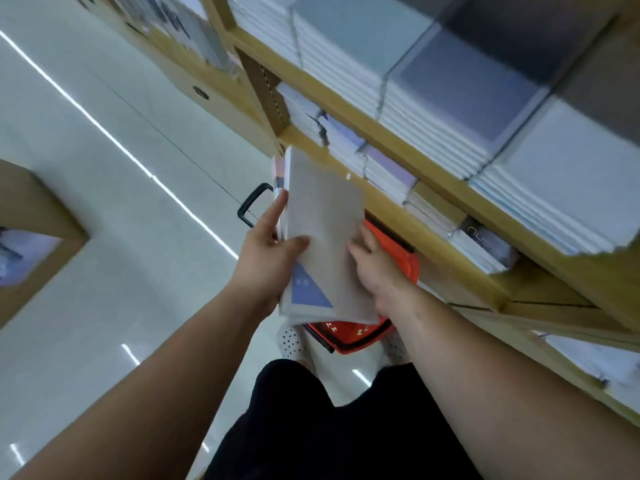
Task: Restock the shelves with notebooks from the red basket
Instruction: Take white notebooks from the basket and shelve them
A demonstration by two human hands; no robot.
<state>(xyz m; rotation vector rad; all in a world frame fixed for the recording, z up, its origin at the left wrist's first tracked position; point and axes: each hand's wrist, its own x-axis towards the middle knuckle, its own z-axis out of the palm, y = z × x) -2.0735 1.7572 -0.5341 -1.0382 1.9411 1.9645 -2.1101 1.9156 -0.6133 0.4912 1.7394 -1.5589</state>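
Person stands at wooden shelves, both arms reaching forward.
- Left hand grips notebook stack: thumb pressed on grey top cover, index finger stretched along left edge.
- Right hand pinches stack's right edge, thumb on top, fingers curled at side.
- Stack held in air, tilted, directly above red basket.
- Basket sits on floor against lowest shelf, black handle sticking out left.
- Shelves hold rows of stacked notebooks; motion blur hides detail.

Glossy white tile floor, long bright light streak reflected across it; brown display unit at left edge.
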